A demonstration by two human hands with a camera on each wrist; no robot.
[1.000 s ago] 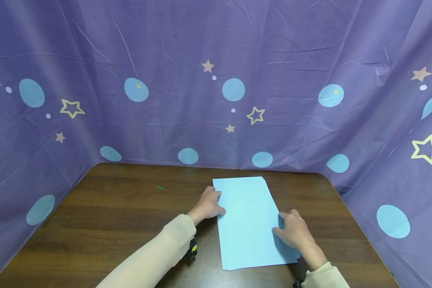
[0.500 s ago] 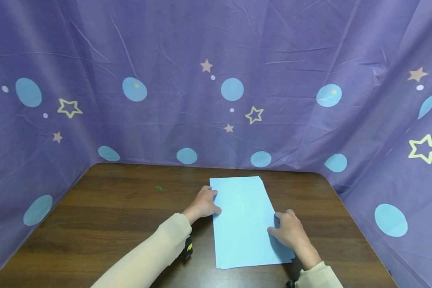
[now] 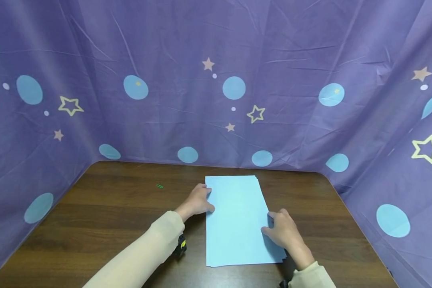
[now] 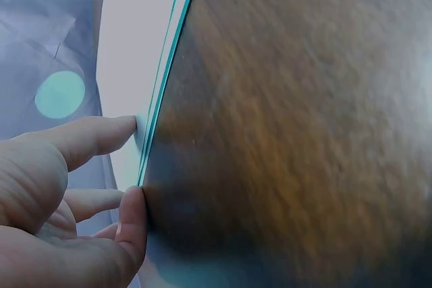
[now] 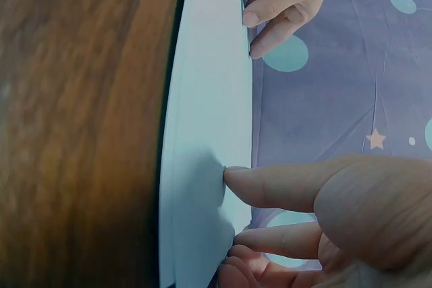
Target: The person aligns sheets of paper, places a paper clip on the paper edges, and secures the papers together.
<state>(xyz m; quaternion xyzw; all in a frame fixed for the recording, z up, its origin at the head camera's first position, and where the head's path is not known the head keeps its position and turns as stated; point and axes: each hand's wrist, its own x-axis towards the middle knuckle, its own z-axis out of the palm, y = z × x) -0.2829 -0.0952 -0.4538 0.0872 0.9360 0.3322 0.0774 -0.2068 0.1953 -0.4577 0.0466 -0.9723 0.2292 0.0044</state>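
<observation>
A stack of light blue paper (image 3: pixel 237 220) lies flat on the brown wooden table, its sheets slightly uneven at the right and bottom edges. My left hand (image 3: pixel 197 200) holds the upper part of its left edge. In the left wrist view the thumb (image 4: pixel 101 136) lies over the top sheet and a bent fingertip meets the edge, where several layers show. On the opposite side my right hand (image 3: pixel 284 230) grips the lower right edge. Its thumb (image 5: pixel 270 187) presses on the top sheet, with fingers at the edge partly hidden.
A small green paper clip (image 3: pixel 160 186) lies on the table (image 3: pixel 104 224), left of the paper and toward the back. A purple curtain (image 3: pixel 165 80) with stars and blue dots rises along the back and both sides.
Both hands have moved a little to the left together with the paper stack, which has also turned slightly and now lies straighter. The green paper clip has stayed in place.
</observation>
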